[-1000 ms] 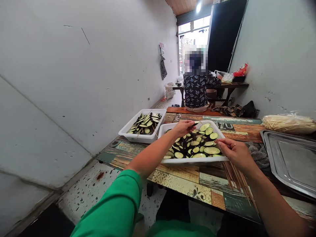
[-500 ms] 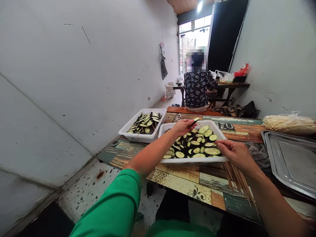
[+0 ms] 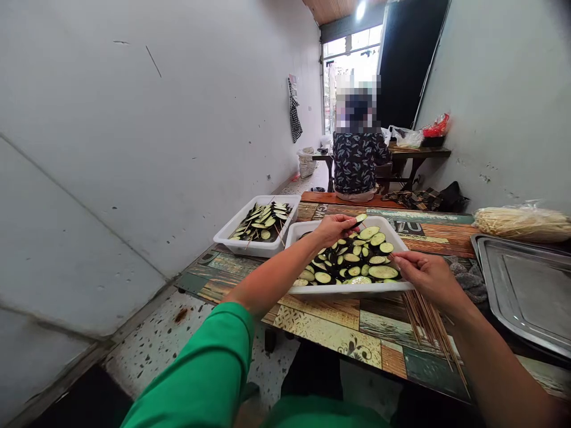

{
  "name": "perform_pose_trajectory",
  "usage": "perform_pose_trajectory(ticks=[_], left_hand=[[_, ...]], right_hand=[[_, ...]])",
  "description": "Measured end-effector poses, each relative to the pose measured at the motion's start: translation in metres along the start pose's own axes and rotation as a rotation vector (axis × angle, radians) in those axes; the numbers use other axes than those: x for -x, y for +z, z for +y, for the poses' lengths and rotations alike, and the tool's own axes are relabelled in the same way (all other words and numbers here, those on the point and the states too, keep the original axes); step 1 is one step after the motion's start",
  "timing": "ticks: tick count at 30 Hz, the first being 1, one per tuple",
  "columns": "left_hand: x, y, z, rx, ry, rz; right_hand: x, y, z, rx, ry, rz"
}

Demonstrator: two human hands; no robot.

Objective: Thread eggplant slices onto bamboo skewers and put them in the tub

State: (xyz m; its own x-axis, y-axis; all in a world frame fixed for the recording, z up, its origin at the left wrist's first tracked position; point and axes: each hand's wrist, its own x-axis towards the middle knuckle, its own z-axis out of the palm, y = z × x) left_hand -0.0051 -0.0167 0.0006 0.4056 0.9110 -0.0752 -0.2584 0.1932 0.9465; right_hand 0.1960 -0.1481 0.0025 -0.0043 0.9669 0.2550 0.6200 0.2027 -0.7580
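Note:
My left hand (image 3: 335, 229) pinches an eggplant slice (image 3: 361, 219) above the far side of a white tub (image 3: 352, 289). At the tub's right side, the fingers of my right hand (image 3: 419, 270) are closed on the end of a thin wooden skewer (image 3: 392, 256). A row of eggplant slices (image 3: 377, 239) runs from this end toward the slice in my left hand, and a bit of stick shows near that slice. Many loose eggplant slices (image 3: 352, 258) with dark skin and pale green flesh fill the tub, apparently in dark water.
A second white tub (image 3: 250, 246) on the left holds skewered eggplant. Bare skewers (image 3: 430, 330) lie below my right hand. Metal trays (image 3: 526, 291), a grey cloth (image 3: 468, 280) and a bagged pale bundle (image 3: 520, 224) are on the right. A person (image 3: 357, 160) sits beyond the table.
My left hand has moved slightly right with the eggplant slice, closer to the row of slices. My right hand stays nearly in place, still closed on the skewer.

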Motion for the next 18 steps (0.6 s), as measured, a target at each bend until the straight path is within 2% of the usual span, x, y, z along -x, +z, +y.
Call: perform_pose_trajectory(ticks=[6, 11, 14, 16, 18], left_hand=[[-0.002, 0.003, -0.010, -0.247, 0.114, -0.066], [-0.005, 0.003, -0.012, -0.328, 0.161, -0.050], [0.000, 0.007, -0.018, -0.595, 0.200, 0.005], [0.006, 0.014, -0.025, -0.829, 0.264, -0.055], [0.013, 0.024, -0.034, -0.971, 0.283, -0.162]], right_hand=[[-0.001, 0.001, 0.001, -0.041, 0.003, 0.014], [-0.002, 0.004, 0.006, -0.139, 0.003, 0.078], [-0.005, 0.007, 0.011, -0.281, 0.072, 0.187], [-0.006, 0.009, 0.014, -0.372, 0.124, 0.240], [-0.007, 0.010, 0.014, -0.447, 0.157, 0.262]])
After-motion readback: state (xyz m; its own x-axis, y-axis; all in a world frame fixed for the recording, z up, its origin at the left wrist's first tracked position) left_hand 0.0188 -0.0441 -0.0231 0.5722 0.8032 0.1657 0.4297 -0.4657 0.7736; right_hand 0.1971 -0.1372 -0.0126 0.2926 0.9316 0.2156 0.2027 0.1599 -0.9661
